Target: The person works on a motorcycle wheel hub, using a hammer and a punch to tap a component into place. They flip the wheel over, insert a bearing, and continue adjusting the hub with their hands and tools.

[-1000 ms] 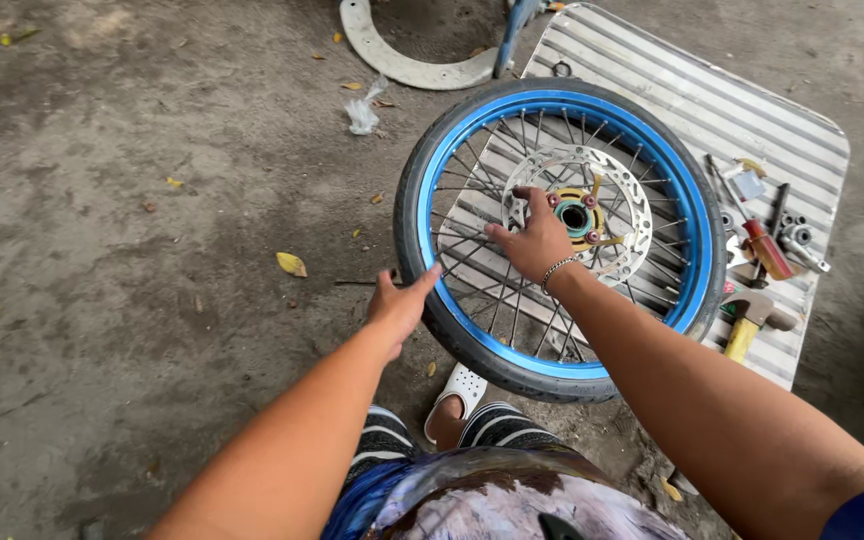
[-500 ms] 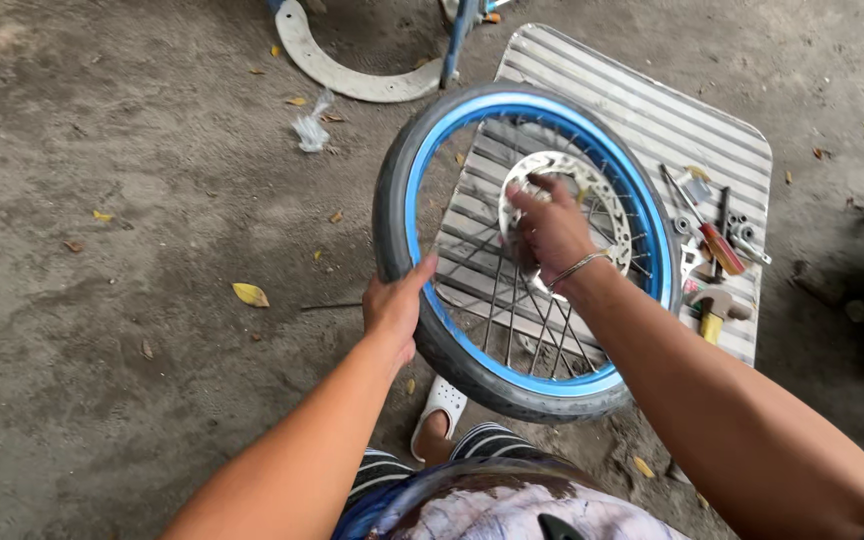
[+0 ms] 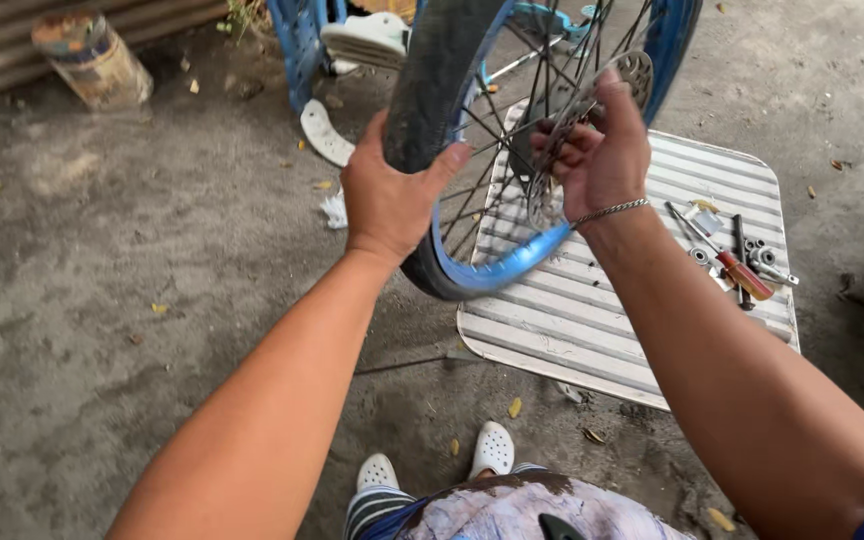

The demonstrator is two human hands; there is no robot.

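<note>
We hold a spoked motorcycle wheel [image 3: 512,150] with a blue rim and black tyre up off the ground, above the far left corner of a white corrugated sheet [image 3: 592,310]. The wheel stands nearly on edge, its plane running near to far and its axle lying left to right between our two hands. Our left hand [image 3: 387,195] is on the left side, fingers curled over the tyre tread and thumb pressed against the inner rim, closed firmly on it. Our right hand [image 3: 602,155] is on the right side, reaching through at the hub, fingers bent loosely around the brake disc [image 3: 592,110] and the spokes there. The right hand is nearer the hub, the left nearer the rim. A red-handled screwdriver [image 3: 732,262] and small metal fittings [image 3: 767,258] lie on the sheet to the right, well apart from the wheel.
</note>
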